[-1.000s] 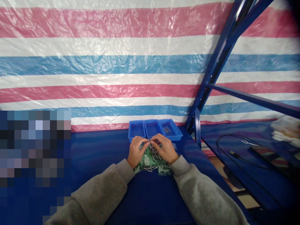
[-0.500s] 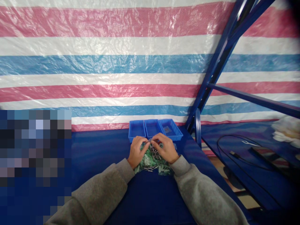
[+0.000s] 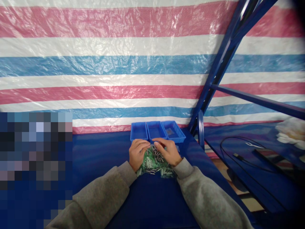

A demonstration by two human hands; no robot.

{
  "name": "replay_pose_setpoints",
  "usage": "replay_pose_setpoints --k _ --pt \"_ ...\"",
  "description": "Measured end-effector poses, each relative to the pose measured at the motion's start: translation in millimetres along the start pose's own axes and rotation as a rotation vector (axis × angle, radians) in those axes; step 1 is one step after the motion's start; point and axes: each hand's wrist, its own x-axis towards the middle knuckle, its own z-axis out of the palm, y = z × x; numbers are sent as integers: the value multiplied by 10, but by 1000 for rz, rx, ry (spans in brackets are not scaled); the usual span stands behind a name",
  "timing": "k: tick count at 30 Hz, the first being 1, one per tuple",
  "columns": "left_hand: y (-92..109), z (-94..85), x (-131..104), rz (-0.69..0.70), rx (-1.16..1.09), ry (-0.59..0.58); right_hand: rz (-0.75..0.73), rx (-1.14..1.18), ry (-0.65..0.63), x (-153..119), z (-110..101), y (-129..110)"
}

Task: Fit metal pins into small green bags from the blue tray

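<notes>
A clear bag with a green tint [image 3: 152, 162] lies on the blue table [image 3: 100, 152], with many small metal and pale green pieces in and on it. My left hand [image 3: 138, 154] is at the bag's left upper side, its fingers bent together towards the middle. Opposite it, my right hand [image 3: 168, 151] is over the bag's right upper side, thumb and fingers curled close together. Whatever lies between the fingertips of either hand is too small to make out. Just behind the hands stand three blue trays [image 3: 157, 130] in a row.
A small clear packet [image 3: 169, 131] lies in the right tray. Blue metal frame bars [image 3: 214, 76] rise at the right, before a striped sheet [image 3: 107, 63]. On a second surface at the right lie a black cable [image 3: 238, 156] and a white plastic bundle [image 3: 290, 133]. The lower left is pixelated.
The fingertips of my two hands have moved slightly apart. My left hand has shifted a little to the left, and the thumb is now less visible.
</notes>
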Motion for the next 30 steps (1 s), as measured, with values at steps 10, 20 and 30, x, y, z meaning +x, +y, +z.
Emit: replay_pose_setpoints --k 10,20,30 --pt "55 8 8 4 72 -14 270 533 104 36 100 118" --pt "54 4 49 -100 117 -51 302 579 157 25 141 165" --pt "27 3 19 -16 122 2 294 443 114 9 73 148"
